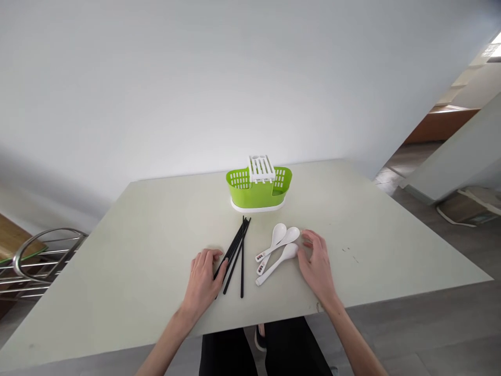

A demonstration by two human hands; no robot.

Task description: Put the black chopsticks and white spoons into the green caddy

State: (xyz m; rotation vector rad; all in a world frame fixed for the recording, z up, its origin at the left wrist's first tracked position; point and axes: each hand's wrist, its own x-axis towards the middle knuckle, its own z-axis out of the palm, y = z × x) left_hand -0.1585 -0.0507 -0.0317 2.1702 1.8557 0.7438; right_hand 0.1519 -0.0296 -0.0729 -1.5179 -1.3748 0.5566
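Several black chopsticks [242,256] lie in a loose, partly crossed bundle on the table. My left hand [203,277] rests at their left side, thumb and index finger apart, with the thumb lying over the near part of the bundle. To the right are three white spoons: two with crossed handles and labels, the upper one [278,235] and the one under it [290,236], and a third [279,263] nearer me. Beside the spoon bowls, my right hand [317,266] has its fingers loosely curved and parted, the thumb at the nearest spoon's bowl.
Behind the utensils stands a green basket [254,197] with a white base and a white slotted rack [261,168] across its top. The pale table [156,235] reaches the wall [195,94]. A metal rack [43,261] is on the left, beyond the table edge.
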